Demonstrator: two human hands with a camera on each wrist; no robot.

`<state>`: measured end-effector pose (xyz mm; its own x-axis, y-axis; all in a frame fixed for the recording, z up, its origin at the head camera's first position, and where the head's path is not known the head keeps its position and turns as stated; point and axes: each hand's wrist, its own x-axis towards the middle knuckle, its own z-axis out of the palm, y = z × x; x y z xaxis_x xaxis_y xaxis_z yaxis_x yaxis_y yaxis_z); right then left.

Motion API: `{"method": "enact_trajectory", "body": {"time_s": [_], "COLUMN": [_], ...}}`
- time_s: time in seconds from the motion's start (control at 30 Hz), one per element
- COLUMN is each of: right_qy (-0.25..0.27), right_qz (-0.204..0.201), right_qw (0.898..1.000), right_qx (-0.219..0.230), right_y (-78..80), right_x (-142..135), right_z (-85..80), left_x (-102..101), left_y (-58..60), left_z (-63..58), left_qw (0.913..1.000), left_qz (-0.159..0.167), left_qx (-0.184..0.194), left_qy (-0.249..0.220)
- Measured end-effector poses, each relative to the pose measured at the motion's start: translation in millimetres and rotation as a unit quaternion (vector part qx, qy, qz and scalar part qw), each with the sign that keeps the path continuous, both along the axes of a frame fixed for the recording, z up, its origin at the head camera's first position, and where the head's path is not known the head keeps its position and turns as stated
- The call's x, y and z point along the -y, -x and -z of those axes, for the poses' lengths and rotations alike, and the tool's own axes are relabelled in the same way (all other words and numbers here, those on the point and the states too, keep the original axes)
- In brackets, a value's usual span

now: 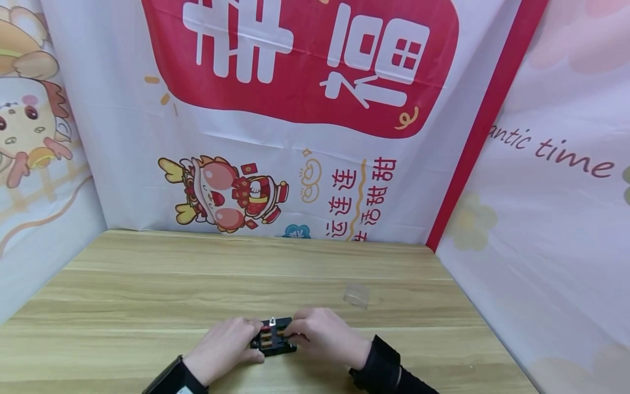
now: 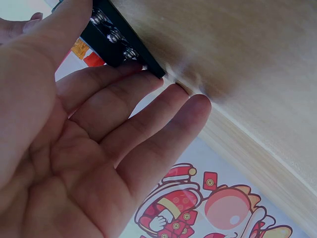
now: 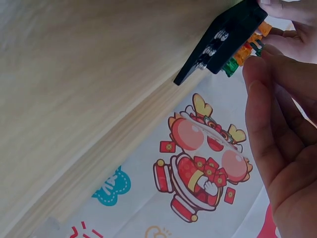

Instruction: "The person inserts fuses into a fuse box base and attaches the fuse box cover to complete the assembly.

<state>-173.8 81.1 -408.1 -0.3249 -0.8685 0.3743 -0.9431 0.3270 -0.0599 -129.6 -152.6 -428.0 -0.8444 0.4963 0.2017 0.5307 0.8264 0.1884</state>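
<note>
A small black rectangular case (image 1: 274, 336) with a metal clip and slots of translucent orange, red and green pieces (image 3: 243, 52) is tilted up off the wood. My left hand (image 1: 227, 346) grips its left side, thumb across one face and fingertips at the edge. Silvery round parts (image 2: 114, 34) line the side facing the left wrist camera. At the case's right end my right hand (image 1: 327, 336) has thumb and forefinger together, pinching what appears to be a small green piece (image 3: 257, 48). The fingertips mostly hide that piece.
A clear plastic open-ended piece (image 1: 356, 295) lies on the wooden table (image 1: 197, 279), beyond the right hand. Printed cloths with a cartoon dragon (image 1: 221, 191) and lettering hang along the table's back and both sides.
</note>
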Motion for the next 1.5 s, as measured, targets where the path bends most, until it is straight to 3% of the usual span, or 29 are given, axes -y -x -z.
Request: {"method": "enact_trajectory", "body": {"time_s": [0.67, 0.93, 1.5], "right_qy": [-0.020, -0.049, -0.054], "right_qz": [0.007, 0.022, 0.013], "right_qw": [1.000, 0.998, 0.998], "right_qx": [-0.007, 0.024, 0.011], "right_y": [-0.1, -3.2, -2.9], "right_x": [8.2, 9.8, 14.4], "right_z": [2.6, 2.4, 4.0], "left_x": [-2.3, -2.9, -0.6], "left_y": [0.0, -0.5, 0.1], "left_z": [-2.3, -2.3, -0.5], "left_qw": [1.0000, 0.9999, 0.9999], "left_qz": [-0.002, -0.005, -0.010], "left_qx": [0.001, 0.011, 0.011], "left_qy": [-0.003, -0.005, -0.003]}}
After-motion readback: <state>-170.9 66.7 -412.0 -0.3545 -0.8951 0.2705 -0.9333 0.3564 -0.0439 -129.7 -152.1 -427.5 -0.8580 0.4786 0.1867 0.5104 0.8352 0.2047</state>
